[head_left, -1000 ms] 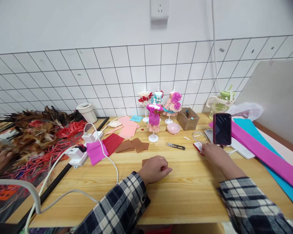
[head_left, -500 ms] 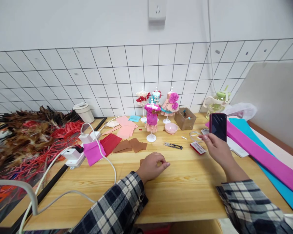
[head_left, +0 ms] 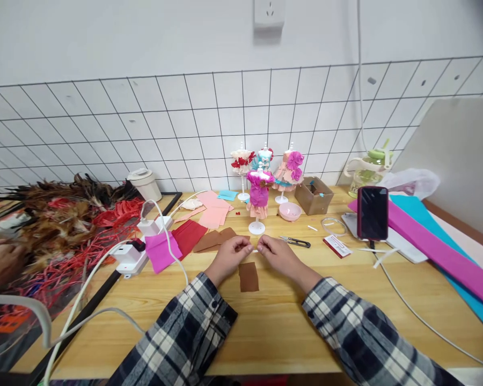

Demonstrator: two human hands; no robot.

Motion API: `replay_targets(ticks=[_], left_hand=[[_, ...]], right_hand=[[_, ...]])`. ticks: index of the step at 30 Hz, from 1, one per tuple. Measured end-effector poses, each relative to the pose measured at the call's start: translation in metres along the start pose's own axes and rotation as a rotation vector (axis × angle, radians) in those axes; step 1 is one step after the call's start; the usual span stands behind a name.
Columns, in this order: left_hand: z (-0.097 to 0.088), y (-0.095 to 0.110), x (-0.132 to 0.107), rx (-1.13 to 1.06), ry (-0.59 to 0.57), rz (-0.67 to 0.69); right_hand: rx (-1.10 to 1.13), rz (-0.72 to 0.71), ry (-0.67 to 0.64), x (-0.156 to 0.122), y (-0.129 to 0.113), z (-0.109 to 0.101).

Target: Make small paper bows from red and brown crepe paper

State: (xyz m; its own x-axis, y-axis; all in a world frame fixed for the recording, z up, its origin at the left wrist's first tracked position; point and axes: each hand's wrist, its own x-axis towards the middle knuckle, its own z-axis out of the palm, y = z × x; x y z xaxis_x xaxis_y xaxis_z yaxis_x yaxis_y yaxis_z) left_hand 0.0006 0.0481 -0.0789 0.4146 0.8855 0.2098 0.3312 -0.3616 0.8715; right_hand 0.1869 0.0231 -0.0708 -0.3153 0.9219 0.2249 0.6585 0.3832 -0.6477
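Observation:
Over the middle of the table my left hand and my right hand are close together, fingertips pinched. Between them shows a small white strip, too small to make out fully. Just below lies a square of brown crepe paper on the wood. More brown pieces are left of my left hand. Behind my hands stands a mini dress form in a magenta and peach paper dress. Black thread snips rest right of my right hand.
Three other dressed forms stand behind, beside a pink bowl and a cardboard box. A phone stands upright at right, near long crepe sheets. A power strip with cables and a feather pile are left, with another person's hand.
My right hand has left the phone's side and come to the middle, meeting my left hand. The brown square, mostly covered before, now shows. The view has shifted slightly left.

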Motion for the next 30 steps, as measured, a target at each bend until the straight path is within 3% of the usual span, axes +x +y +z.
replay_targets(ticks=[11,16,22,26,30], left_hand=[[0.014,0.015,-0.004,0.212,0.017,0.053],[0.020,0.015,-0.005,0.101,0.009,0.022],[0.021,0.007,-0.004,-0.244,0.211,-0.212],[0.022,0.004,-0.003,-0.355,0.225,-0.237],[0.026,0.004,-0.005,-0.345,0.197,-0.183]], right_hand=[[-0.036,-0.011,-0.009,-0.008,0.011,-0.003],[0.007,-0.027,-0.010,-0.009,0.013,0.002],[-0.088,-0.069,0.460,-0.011,0.013,-0.006],[-0.209,-0.192,0.385,-0.015,0.004,-0.009],[-0.282,-0.225,0.320,-0.016,0.000,-0.007]])
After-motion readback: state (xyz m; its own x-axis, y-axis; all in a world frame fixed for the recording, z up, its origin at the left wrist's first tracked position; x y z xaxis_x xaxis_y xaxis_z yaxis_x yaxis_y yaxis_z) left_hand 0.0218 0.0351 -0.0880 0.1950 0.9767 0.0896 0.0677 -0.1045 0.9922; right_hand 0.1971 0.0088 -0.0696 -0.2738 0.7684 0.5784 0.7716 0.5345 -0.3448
